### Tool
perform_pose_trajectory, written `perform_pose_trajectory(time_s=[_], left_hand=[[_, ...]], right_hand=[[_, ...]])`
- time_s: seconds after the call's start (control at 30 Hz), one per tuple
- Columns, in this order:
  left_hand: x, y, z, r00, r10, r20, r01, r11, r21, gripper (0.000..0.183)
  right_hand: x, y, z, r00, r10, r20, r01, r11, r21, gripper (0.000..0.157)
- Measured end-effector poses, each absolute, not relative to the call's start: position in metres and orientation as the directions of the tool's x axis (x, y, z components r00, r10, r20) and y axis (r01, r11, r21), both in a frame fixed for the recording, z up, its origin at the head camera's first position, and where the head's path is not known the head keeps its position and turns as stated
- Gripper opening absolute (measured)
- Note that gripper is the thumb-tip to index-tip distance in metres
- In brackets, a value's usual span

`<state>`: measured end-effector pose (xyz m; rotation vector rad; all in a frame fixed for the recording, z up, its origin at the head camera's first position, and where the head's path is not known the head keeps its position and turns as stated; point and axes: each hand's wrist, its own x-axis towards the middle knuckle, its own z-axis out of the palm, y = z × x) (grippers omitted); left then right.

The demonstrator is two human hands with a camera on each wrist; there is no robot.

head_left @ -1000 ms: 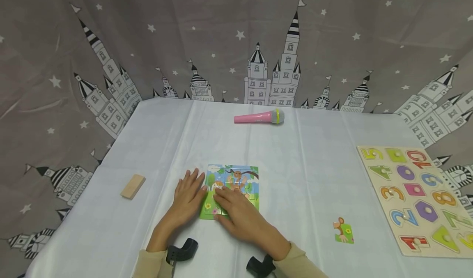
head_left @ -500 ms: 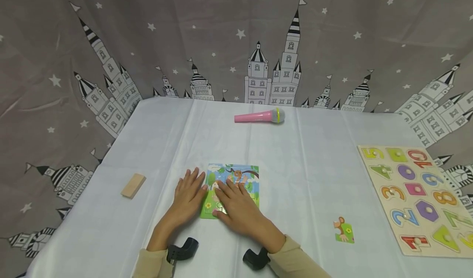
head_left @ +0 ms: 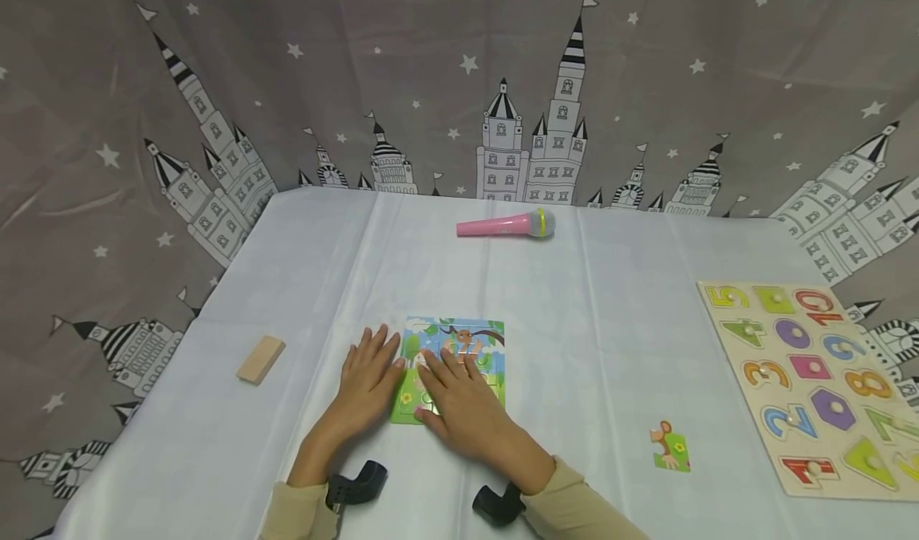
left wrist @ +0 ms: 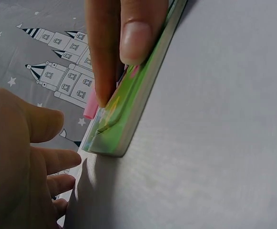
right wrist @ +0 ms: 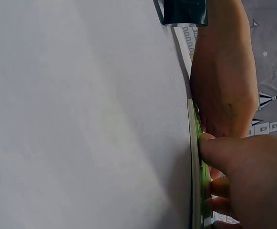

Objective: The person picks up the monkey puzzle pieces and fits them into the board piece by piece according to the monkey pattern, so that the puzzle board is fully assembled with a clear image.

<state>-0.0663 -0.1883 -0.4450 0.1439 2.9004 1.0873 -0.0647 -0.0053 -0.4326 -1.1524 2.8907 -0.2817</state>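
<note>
A jigsaw puzzle (head_left: pixel 459 337) in a green and blue tray lies flat on the white cloth, in front of the person in the head view. The right hand (head_left: pixel 463 404) rests on it with fingers spread, hiding much of its middle and lower right. Beside its left edge the left hand (head_left: pixel 364 380) lies with straight fingers, the thumb by the rim. The left wrist view shows the tray's green corner (left wrist: pixel 114 136) close to the left hand (left wrist: pixel 19 157). In the right wrist view, the right hand (right wrist: pixel 252 171) touches the puzzle's top. A loose puzzle piece (head_left: pixel 671 447) lies off to the right.
A wooden number board (head_left: pixel 775 396) with knobbed shapes lies at the far right. Toward the back is a pink toy microphone (head_left: pixel 495 226), and a small wooden block (head_left: pixel 261 360) is at the left. A grey castle-print curtain (head_left: pixel 416 61) hangs behind the table.
My right hand has shifted slightly up and left over the puzzle, its fingers spreading, then stayed there. My left hand has stayed beside the tray.
</note>
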Motion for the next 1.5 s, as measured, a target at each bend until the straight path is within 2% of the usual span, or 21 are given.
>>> perform_pose_trajectory(time_s=[0.53, 1.03, 1.5], left_hand=[[-0.0660, -0.1885, -0.4443, -0.994, 0.106, -0.004, 0.077, 0.750, 0.657, 0.050], [-0.0663, -0.1884, -0.4457, -0.993, 0.112, 0.023, 0.100, 0.753, 0.650, 0.051], [-0.0654, -0.1889, -0.4444, -0.993, 0.115, 0.009, 0.093, 0.746, 0.659, 0.052]], right_hand=[[-0.0661, -0.0051, -0.4361, -0.729, -0.680, 0.075, -0.681, 0.710, -0.179, 0.057], [-0.0654, -0.0063, -0.4371, -0.733, -0.678, 0.047, -0.679, 0.727, -0.103, 0.057], [-0.0641, -0.0038, -0.4360, -0.718, -0.683, 0.134, -0.695, 0.695, -0.183, 0.056]])
